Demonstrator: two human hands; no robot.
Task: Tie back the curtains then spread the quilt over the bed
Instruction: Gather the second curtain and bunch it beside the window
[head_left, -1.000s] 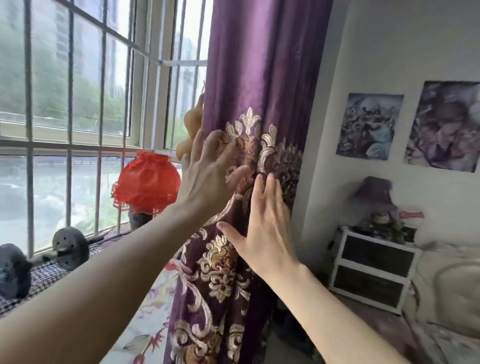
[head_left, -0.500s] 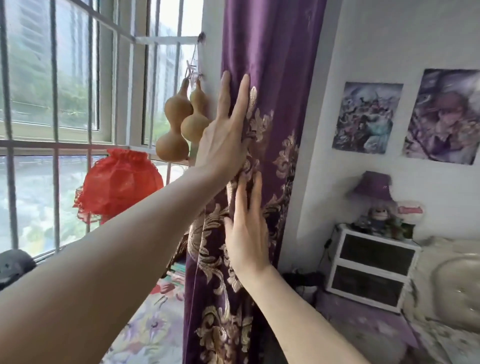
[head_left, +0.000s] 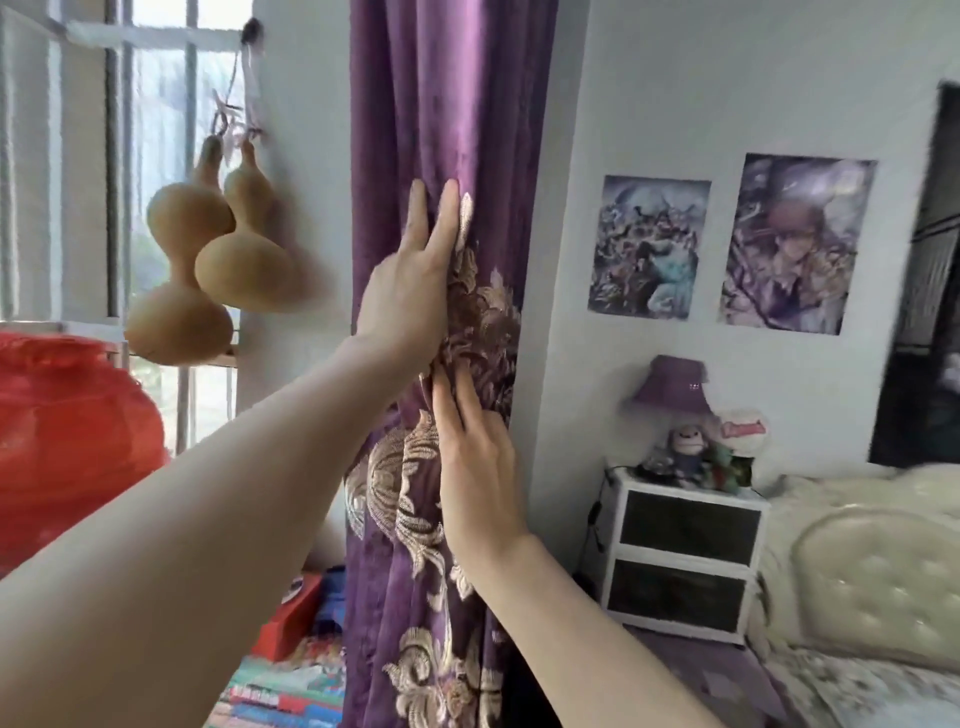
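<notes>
A purple velvet curtain (head_left: 441, 104) with gold embroidery hangs bunched in a narrow column against the wall corner. My left hand (head_left: 410, 291) lies flat on its left side, fingers straight and pointing up. My right hand (head_left: 478, 467) presses flat on the curtain just below, fingers extended up into the embroidered folds. Neither hand grips the cloth. The bed (head_left: 857, 582) with a cream tufted headboard and a pale quilt shows at the lower right.
Two tan gourds (head_left: 208, 260) hang by the barred window at left. A red lantern (head_left: 67, 441) sits below them. A white nightstand (head_left: 680, 556) with a purple lamp (head_left: 670, 384) and plush toys stands beside the bed. Books and a red box lie at the curtain's foot.
Both hands have pushed the curtain to the right, gathering it tighter against the wall corner. The view has swung right, uncovering the gourds and more wall.
</notes>
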